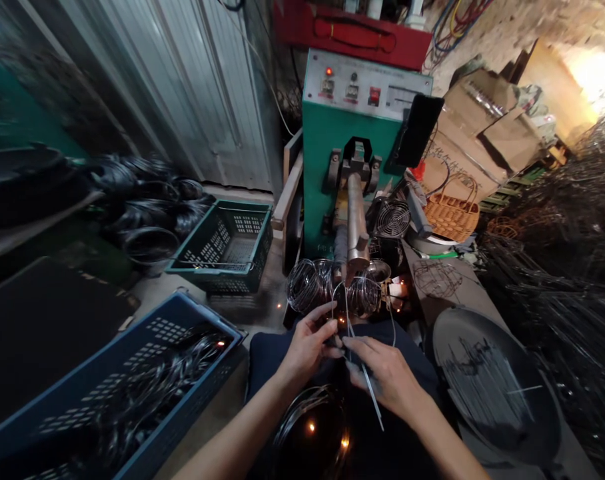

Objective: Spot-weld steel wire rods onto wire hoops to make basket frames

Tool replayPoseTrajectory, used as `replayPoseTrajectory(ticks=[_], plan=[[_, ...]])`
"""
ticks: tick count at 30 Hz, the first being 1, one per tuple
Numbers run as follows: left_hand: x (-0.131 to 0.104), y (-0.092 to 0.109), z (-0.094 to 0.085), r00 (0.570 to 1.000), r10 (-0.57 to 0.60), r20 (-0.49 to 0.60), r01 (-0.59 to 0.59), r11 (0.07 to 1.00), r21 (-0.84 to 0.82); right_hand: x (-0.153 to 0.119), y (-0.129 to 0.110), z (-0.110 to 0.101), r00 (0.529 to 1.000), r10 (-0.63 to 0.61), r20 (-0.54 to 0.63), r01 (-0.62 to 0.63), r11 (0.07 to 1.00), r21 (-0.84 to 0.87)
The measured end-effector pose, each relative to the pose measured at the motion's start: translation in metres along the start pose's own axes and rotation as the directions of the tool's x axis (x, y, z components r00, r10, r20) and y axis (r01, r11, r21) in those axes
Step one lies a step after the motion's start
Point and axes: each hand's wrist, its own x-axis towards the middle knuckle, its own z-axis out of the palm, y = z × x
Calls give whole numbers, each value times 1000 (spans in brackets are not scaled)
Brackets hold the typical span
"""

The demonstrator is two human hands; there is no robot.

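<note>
My left hand (307, 350) pinches a thin wire piece below the tip of the machine's metal arm (356, 217). Close beside it, my right hand (385, 373) is closed on a metal wire (373, 398), whose straight end sticks out down toward my lap. Upper parts of the wire rise to the arm's tip, and a curved length (394, 327) bends down at the right. How the wires meet between my fingers is too blurred to make out. Orange sparks glow around the tip and over my lap, where curved wires (287, 420) show.
The green machine (317, 160) stands ahead. Wire coils (305, 287) lie beneath its arm. At left are a green crate (232, 285) and a blue crate (182, 303) with wire pieces. To the right sit a round dark pan (542, 427), a wicker basket (452, 217) and piled wire frames (562, 287).
</note>
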Motion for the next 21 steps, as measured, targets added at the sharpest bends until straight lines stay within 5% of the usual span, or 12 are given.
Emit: replayPoseTrajectory(ticks=[11,21], plan=[[-10,-3,-4,998,25,-51,-24,999,35,-7,1,3,994,55,94,-55,998,-9],[-18,-1,0,991,107,-82,-98,989,113,-13,7,10,999,29,39,-28,999,-46]])
